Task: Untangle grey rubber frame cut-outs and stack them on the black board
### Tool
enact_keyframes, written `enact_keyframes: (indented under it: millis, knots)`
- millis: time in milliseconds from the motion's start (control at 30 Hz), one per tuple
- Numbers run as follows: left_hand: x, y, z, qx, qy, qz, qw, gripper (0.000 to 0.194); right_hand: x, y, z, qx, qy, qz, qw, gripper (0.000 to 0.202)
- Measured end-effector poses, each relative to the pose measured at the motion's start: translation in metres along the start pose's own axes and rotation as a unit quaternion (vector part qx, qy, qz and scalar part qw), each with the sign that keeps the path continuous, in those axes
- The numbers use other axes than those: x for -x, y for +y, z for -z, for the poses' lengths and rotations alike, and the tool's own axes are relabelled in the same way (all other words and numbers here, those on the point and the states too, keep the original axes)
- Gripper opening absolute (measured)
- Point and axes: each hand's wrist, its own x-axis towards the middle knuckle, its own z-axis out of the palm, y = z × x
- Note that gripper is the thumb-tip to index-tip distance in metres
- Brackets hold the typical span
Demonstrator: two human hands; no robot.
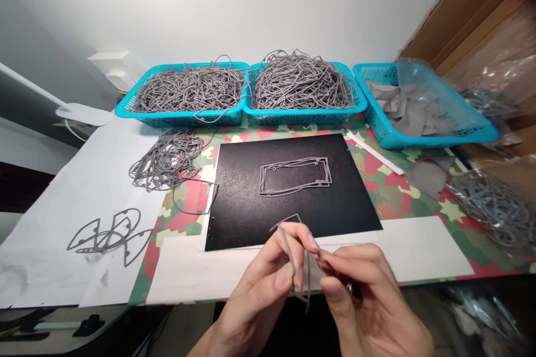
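Just past the table's front edge, my left hand (pixel 274 270) pinches a thin grey rectangular gasket (pixel 309 279) between thumb and fingers; the gasket hangs tilted, partly hidden behind the fingers. My right hand (pixel 368 295) is closed around a small dark tool with a shiny metal part (pixel 350 285), mostly covered by the fingers, so its kind is unclear. The tool's tip is close to the left fingertips. Beyond both hands, several similar gaskets (pixel 295 162) lie stacked as a rectangle on a black mat (pixel 238 201).
Two blue baskets (pixel 184 117) (pixel 305 117) heaped with grey gaskets stand along the wall. A third basket (pixel 439 140) holds grey scraps. Loose gaskets (pixel 167 159) pile left of the mat; odd-shaped ones (pixel 111 240) lie on white paper. A bagged bundle (pixel 494 206) sits at right.
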Motion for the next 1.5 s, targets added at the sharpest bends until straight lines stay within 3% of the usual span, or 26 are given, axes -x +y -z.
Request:
enact_keyframes:
  millis: [200,833,1000,1200,1500]
  knots:
    - [0.001,-0.001,0.001,-0.007,0.004,0.007,1.0,0.021,0.007,-0.01,-0.007,-0.016,0.023,-0.051,0.998,0.008]
    - [0.001,-0.002,-0.002,0.018,-0.024,0.003,1.0,0.02,0.009,-0.011,-0.009,0.0,0.036,-0.045,0.998,0.009]
    - [0.001,-0.004,-0.001,0.017,-0.021,0.007,1.0,0.019,0.005,-0.004,-0.001,-0.003,-0.012,0.022,1.0,0.02]
    - [0.001,-0.006,0.0,0.005,-0.005,0.018,1.0,0.021,0.009,-0.008,-0.002,-0.006,-0.002,-0.034,0.999,0.029]
    - [0.003,-0.006,0.002,0.002,-0.006,0.021,1.0,0.018,0.007,-0.009,0.002,0.022,-0.021,-0.018,0.999,0.028]
